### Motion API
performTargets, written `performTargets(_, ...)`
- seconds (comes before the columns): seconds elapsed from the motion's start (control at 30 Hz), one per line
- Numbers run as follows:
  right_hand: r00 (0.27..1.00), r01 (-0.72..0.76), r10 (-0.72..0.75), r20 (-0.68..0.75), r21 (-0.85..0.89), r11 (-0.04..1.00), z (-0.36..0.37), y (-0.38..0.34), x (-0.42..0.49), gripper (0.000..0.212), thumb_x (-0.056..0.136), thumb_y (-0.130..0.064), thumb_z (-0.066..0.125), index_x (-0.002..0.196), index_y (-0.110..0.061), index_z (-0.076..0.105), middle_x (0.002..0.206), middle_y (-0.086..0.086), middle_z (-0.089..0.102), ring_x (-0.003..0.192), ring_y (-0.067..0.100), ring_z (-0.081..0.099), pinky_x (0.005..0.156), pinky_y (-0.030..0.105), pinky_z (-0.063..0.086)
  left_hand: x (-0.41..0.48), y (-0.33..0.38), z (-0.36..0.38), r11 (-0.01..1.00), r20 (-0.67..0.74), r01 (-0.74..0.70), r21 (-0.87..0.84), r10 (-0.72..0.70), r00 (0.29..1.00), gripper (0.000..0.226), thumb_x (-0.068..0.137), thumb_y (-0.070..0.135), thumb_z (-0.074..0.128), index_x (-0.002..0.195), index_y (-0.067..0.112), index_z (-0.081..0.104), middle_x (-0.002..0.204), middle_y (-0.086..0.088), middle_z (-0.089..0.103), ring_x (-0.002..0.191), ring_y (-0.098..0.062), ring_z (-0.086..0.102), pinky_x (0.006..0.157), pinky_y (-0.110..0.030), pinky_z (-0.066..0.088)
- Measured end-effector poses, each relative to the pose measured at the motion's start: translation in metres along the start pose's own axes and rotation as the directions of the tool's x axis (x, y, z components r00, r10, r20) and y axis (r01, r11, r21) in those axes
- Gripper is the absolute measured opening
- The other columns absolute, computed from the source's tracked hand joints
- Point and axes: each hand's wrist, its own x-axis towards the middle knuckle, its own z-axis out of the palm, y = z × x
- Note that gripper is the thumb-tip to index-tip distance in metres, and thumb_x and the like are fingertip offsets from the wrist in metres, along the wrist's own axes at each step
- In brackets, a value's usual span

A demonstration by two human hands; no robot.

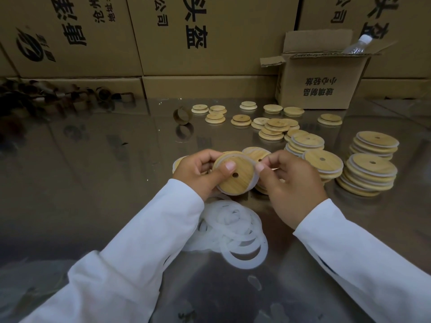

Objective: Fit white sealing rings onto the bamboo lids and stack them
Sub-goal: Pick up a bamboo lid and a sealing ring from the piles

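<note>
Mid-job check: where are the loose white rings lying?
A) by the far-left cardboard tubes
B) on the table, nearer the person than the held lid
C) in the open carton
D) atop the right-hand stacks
B: the loose white rings lie on the table, nearer the person than the lid that the left hand and right hand grip.

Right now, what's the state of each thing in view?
held lid: in both hands
white ring: round its rim, seating unclear
left hand: grips held lid, thumb on top
right hand: pinches white ring at lid's edge
loose rings: heaped on table
ringed lids: stacked, right
bare lids: scattered behind
small carton: open
</note>
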Motion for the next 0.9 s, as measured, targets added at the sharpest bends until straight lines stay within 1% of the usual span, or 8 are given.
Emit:
performTargets(0.1,0.998,-0.058,0.058,0.007,0.14,0.988,0.0005,-0.0001,-0.003,0.007,0.084,-0.027,0.061,0.078,-0.024,0.059,0.078,-0.008,0.065,0.075,0.01,0.063,0.076,0.033,0.052,0.0006,-0.0005,0.002,0.999,-0.036,0.02,-0.04,-0.022,0.999,0.004,0.079,0.01,0.064,0.083,0.01,0.064,0.078,-0.009,0.068,0.072,-0.021,0.066,0.064,-0.034,0.058)
performTargets(0.23,0.998,-0.029,0.034,-0.046,0.099,0.995,0.0038,-0.001,-0.006,0.008,0.084,-0.027,0.061,0.076,-0.027,0.058,0.074,-0.013,0.064,0.07,0.004,0.062,0.073,0.03,0.052,0.0016,0.0007,0.0028,0.991,-0.035,0.063,-0.115,-0.067,0.997,0.004,0.08,0.006,0.063,0.084,0.008,0.063,0.072,-0.004,0.07,0.07,-0.019,0.067,0.064,-0.035,0.059)
performTargets(0.37,0.994,-0.023,0.031,-0.101,0.083,0.996,0.0037,-0.0016,-0.0053,0.014,0.085,-0.023,0.061,0.072,-0.028,0.056,0.071,-0.014,0.063,0.067,0.004,0.061,0.068,0.027,0.052,0.0007,0.002,0.0025,0.989,0.022,0.097,-0.116,-0.095,0.995,0.011,0.077,-0.002,0.064,0.083,0.007,0.061,0.077,-0.01,0.069,0.07,-0.023,0.066,0.065,-0.037,0.059)
performTargets(0.5,0.989,-0.107,0.125,-0.08,0.194,0.975,0.0036,-0.0029,-0.0021,0.016,0.085,-0.017,0.061,0.071,-0.022,0.057,0.067,-0.004,0.066,0.067,0.014,0.066,0.075,0.039,0.055,0.0018,0.0046,-0.0009,0.987,0.043,0.082,-0.136,-0.077,0.996,0.011,0.078,-0.003,0.062,0.083,0.007,0.061,0.078,-0.01,0.068,0.069,-0.02,0.067,0.062,-0.031,0.059)
performTargets(0.63,0.983,-0.146,0.172,-0.067,0.282,0.948,0.003,-0.0034,-0.0013,0.016,0.084,-0.013,0.062,0.069,-0.019,0.059,0.061,-0.002,0.066,0.061,0.011,0.066,0.074,0.043,0.057,0.0012,0.0055,-0.0008,0.984,0.05,0.075,-0.159,-0.068,0.996,0.01,0.079,-0.003,0.06,0.084,0.006,0.06,0.074,-0.007,0.068,0.065,-0.016,0.068,0.057,-0.027,0.057)
performTargets(0.77,0.985,-0.162,0.174,-0.012,0.303,0.939,0.0006,-0.0029,-0.0007,0.014,0.083,-0.016,0.063,0.07,-0.02,0.061,0.066,-0.002,0.066,0.058,0.011,0.066,0.067,0.039,0.058,0.0009,0.0048,-0.0011,0.98,0.051,0.078,-0.182,-0.07,0.996,0.01,0.08,-0.004,0.059,0.084,0.006,0.06,0.07,-0.005,0.069,0.064,-0.015,0.068,0.056,-0.027,0.057)
performTargets(0.83,0.982,-0.189,0.188,0.036,0.323,0.927,-0.0007,-0.0027,-0.0004,0.013,0.084,-0.016,0.063,0.072,-0.02,0.062,0.071,0.0,0.066,0.056,0.01,0.066,0.059,0.032,0.058,0.0009,0.0043,-0.0005,0.98,0.049,0.079,-0.182,-0.071,0.996,0.01,0.08,-0.003,0.059,0.084,0.006,0.059,0.073,-0.006,0.069,0.065,-0.015,0.068,0.058,-0.027,0.057)
performTargets(0.9,0.981,-0.193,0.19,0.039,0.323,0.927,-0.0016,-0.0028,-0.0005,0.012,0.084,-0.015,0.063,0.074,-0.021,0.062,0.071,-0.002,0.065,0.055,0.009,0.065,0.055,0.026,0.057,0.0013,0.0045,-0.0001,0.982,0.047,0.072,-0.174,-0.065,0.997,0.01,0.08,-0.003,0.059,0.085,0.006,0.059,0.077,-0.008,0.068,0.067,-0.016,0.068,0.06,-0.028,0.058)
